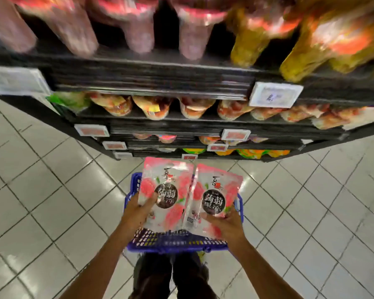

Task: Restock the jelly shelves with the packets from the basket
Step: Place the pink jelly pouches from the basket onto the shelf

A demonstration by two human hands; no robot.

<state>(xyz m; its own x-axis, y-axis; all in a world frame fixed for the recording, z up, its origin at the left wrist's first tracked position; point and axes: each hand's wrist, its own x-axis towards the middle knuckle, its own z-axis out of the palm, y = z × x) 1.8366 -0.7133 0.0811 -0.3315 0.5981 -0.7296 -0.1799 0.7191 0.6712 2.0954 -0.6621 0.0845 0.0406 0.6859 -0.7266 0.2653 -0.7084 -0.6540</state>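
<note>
A shop; stocked shelves [151, 70] with price tags [275, 94]; tiled floor [41, 190].

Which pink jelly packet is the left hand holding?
The left packet: the left hand has its thumb on the dark round label. The right packet beside it is held by the right hand.

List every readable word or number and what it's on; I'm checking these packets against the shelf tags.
"蒟蒻果冻": dark circle on the right jelly packet, gripped by the right hand.
"蒟蒻": same circle on the left jelly packet, gripped by the left hand; its lower line is blurred.
Brand logos above both circles: too blurred to read.
All shelf price tags: too blurred to read.
</note>
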